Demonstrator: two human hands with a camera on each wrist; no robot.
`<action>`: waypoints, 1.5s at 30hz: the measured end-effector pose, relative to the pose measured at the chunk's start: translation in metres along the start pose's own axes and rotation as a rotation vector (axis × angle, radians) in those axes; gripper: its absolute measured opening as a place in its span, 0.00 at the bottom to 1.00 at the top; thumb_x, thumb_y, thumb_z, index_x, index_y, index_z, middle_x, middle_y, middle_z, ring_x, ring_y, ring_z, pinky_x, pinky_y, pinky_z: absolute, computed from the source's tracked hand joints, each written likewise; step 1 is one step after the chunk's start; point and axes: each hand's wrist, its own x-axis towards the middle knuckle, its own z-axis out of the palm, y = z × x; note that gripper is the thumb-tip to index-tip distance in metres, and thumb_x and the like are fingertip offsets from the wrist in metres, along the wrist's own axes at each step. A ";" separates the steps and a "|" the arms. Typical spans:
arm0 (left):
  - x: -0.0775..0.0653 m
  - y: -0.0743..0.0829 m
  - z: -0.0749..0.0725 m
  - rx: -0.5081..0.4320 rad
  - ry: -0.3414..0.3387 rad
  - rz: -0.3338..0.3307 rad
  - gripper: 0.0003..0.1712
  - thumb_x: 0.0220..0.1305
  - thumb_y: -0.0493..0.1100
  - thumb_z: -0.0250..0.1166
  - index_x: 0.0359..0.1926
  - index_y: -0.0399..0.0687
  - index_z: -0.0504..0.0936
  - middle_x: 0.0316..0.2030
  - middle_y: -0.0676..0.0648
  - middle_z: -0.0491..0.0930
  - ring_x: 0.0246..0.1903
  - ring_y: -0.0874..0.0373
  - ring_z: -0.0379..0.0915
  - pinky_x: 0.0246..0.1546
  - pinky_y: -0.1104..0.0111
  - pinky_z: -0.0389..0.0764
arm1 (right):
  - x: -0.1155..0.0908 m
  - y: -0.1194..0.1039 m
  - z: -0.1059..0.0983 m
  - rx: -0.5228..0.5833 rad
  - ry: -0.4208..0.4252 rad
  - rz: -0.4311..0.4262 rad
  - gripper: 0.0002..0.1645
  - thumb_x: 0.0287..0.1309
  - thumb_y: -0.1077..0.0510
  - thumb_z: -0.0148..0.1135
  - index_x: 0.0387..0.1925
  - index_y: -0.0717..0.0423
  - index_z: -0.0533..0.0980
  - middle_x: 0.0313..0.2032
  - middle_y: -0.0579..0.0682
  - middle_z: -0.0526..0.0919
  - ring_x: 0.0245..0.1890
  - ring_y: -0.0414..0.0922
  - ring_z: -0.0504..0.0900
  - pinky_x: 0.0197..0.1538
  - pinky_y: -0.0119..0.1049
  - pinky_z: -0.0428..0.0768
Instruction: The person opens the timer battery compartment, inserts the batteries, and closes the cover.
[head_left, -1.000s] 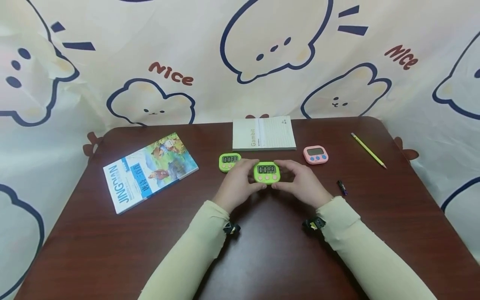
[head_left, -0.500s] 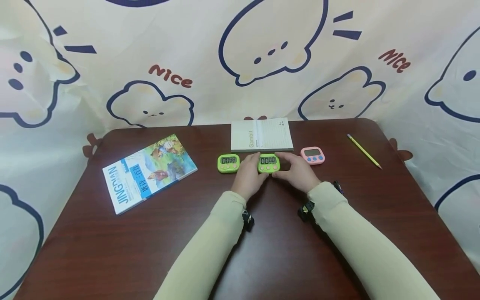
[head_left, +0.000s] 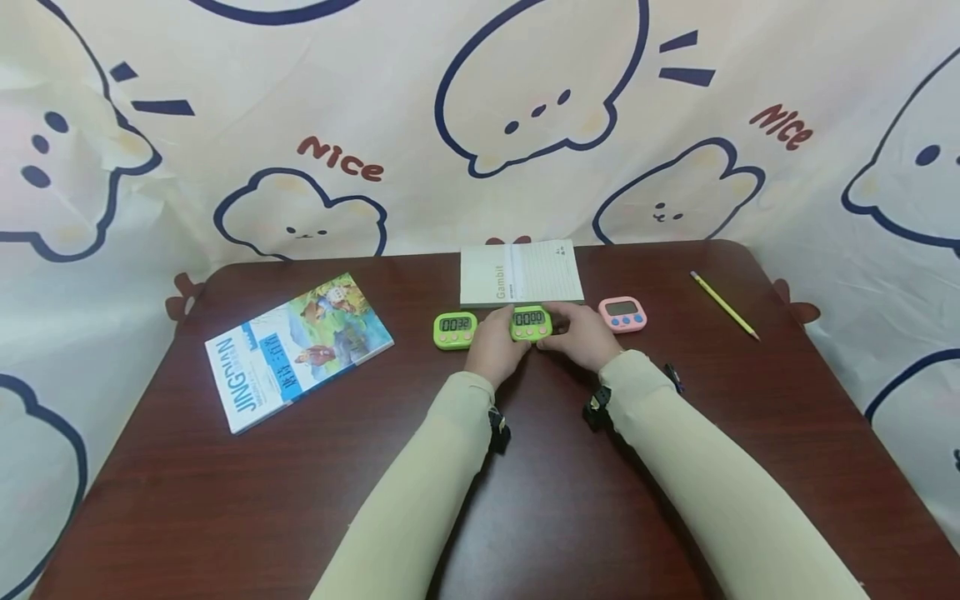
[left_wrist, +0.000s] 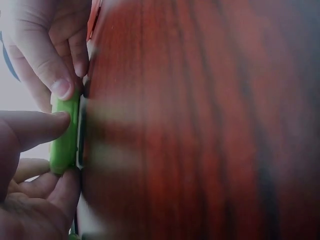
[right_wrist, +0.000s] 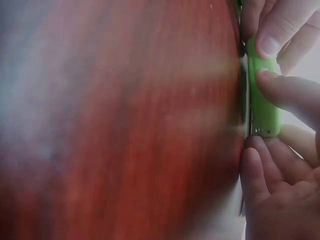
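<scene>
A green digital timer (head_left: 531, 323) showing zeros sits between my two hands, just in front of the notebook. My left hand (head_left: 495, 348) grips its left side, with the thumb on the front face in the left wrist view. On the opposite side my right hand (head_left: 587, 340) pinches it between thumb and fingers. Seen edge-on in the right wrist view, the timer (right_wrist: 266, 112) is close over the dark wooden table (right_wrist: 150, 125). A second green timer (head_left: 454, 331), its display lit with digits, lies just left of my left hand. Right of my right hand lies a pink timer (head_left: 622, 314) with blue buttons.
Behind the timers a pale notebook (head_left: 522, 273) lies at the table's back edge. A colourful book (head_left: 300, 354) rests at the left, a yellow-green pencil (head_left: 724, 306) at the right. Partly behind the right sleeve is a small dark object (head_left: 673, 378). A printed cloth (head_left: 420, 108) hangs around the table.
Both hands have moved the held green timer away from me, closer to the notebook. My left hand no longer overlaps the other green timer. In the last half second the held timer shifted slightly left.
</scene>
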 end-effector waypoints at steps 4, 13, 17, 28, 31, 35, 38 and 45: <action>0.001 -0.001 0.000 0.008 0.008 0.003 0.38 0.65 0.41 0.70 0.73 0.41 0.66 0.70 0.41 0.68 0.69 0.47 0.64 0.69 0.58 0.66 | 0.004 0.000 0.001 -0.014 -0.015 0.015 0.41 0.55 0.59 0.75 0.69 0.58 0.70 0.55 0.57 0.82 0.52 0.50 0.81 0.59 0.47 0.78; 0.003 -0.002 -0.001 0.001 -0.012 -0.009 0.39 0.65 0.41 0.71 0.73 0.42 0.65 0.70 0.42 0.68 0.69 0.48 0.64 0.69 0.58 0.66 | 0.005 0.001 0.001 0.003 -0.035 0.028 0.41 0.55 0.59 0.75 0.69 0.59 0.69 0.55 0.57 0.81 0.53 0.50 0.81 0.58 0.46 0.78; 0.004 -0.002 -0.001 0.006 -0.021 -0.007 0.39 0.65 0.41 0.70 0.73 0.41 0.65 0.70 0.41 0.68 0.69 0.48 0.64 0.69 0.58 0.66 | 0.005 0.002 0.000 0.011 -0.041 0.031 0.41 0.56 0.59 0.75 0.69 0.59 0.69 0.56 0.58 0.81 0.53 0.50 0.81 0.58 0.46 0.78; 0.006 -0.004 -0.001 -0.007 -0.027 -0.020 0.40 0.65 0.42 0.70 0.74 0.43 0.64 0.71 0.42 0.67 0.70 0.49 0.62 0.70 0.58 0.64 | 0.006 0.005 0.000 -0.026 0.010 -0.010 0.29 0.67 0.53 0.62 0.66 0.59 0.73 0.55 0.58 0.82 0.52 0.51 0.79 0.60 0.48 0.75; 0.005 -0.004 -0.002 -0.006 -0.028 -0.023 0.40 0.65 0.42 0.70 0.74 0.43 0.64 0.71 0.42 0.67 0.70 0.49 0.62 0.70 0.57 0.64 | 0.006 0.004 0.001 -0.033 0.021 -0.011 0.27 0.68 0.54 0.61 0.65 0.59 0.74 0.54 0.58 0.82 0.52 0.51 0.79 0.59 0.49 0.75; 0.004 -0.003 -0.002 -0.006 -0.027 -0.024 0.40 0.65 0.42 0.70 0.74 0.44 0.65 0.70 0.42 0.67 0.70 0.49 0.62 0.70 0.57 0.65 | 0.006 0.003 0.001 -0.026 0.026 0.003 0.26 0.67 0.54 0.62 0.64 0.59 0.75 0.53 0.58 0.83 0.51 0.51 0.79 0.59 0.48 0.76; 0.005 -0.002 -0.002 0.000 -0.026 -0.021 0.40 0.65 0.42 0.71 0.74 0.44 0.65 0.70 0.42 0.68 0.70 0.49 0.63 0.70 0.57 0.65 | 0.006 0.003 0.001 -0.022 0.024 0.011 0.26 0.67 0.54 0.62 0.64 0.58 0.75 0.53 0.57 0.83 0.51 0.51 0.79 0.58 0.48 0.76; 0.005 -0.003 -0.002 0.021 -0.025 -0.009 0.40 0.65 0.43 0.71 0.74 0.43 0.65 0.70 0.42 0.68 0.70 0.48 0.63 0.69 0.58 0.65 | 0.007 0.003 0.002 -0.019 0.029 0.012 0.26 0.67 0.55 0.63 0.64 0.59 0.75 0.52 0.58 0.83 0.50 0.51 0.79 0.58 0.47 0.76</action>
